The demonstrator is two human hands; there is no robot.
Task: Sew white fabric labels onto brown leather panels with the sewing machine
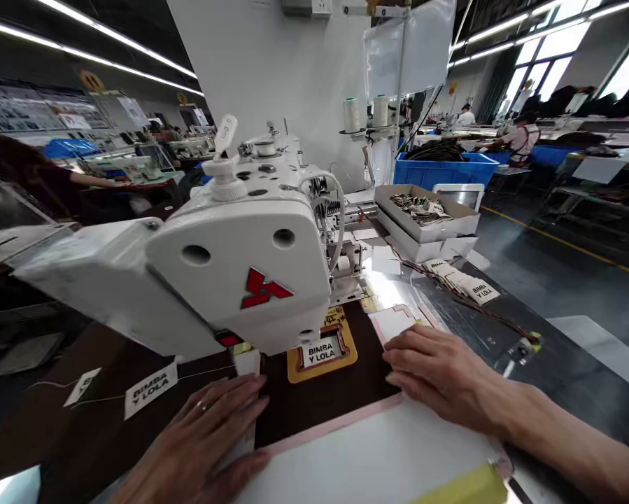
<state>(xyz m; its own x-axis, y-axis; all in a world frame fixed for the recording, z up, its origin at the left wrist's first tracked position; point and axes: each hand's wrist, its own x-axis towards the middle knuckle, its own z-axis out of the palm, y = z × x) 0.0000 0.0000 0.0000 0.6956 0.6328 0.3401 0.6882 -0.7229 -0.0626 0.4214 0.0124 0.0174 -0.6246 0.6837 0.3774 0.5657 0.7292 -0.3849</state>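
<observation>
While both hands lie palm down at a sewing machine point(241, 259), a dark cloth point(285, 409) is spread flat beneath the machine's head and between them. The left hand point(214, 430), with a ring on one finger, is open, its fingers stretched over a narrow white strip point(247, 362) on the cloth. The right hand point(440, 367) is also open, fingers together and slightly bent, resting at the edge of a white, pink-edged board point(392, 322); whether its thumb pinches anything, I cannot tell. A larger white sheet point(371, 455) with a pink border lies in front, between the forearms.

Under the head, inside a yellow frame point(322, 369), sits a white label point(319, 352) reading "BIMBA Y LOLA". To the left, two more tags point(151, 389) lie on the cloth, with threads trailing from them.

At right, past the right hand, a loose pile of labels point(464, 281) lies on the table near an open carton point(424, 234) holding more. Behind the carton stands a blue crate point(445, 171). Other people work farther off on both sides.
</observation>
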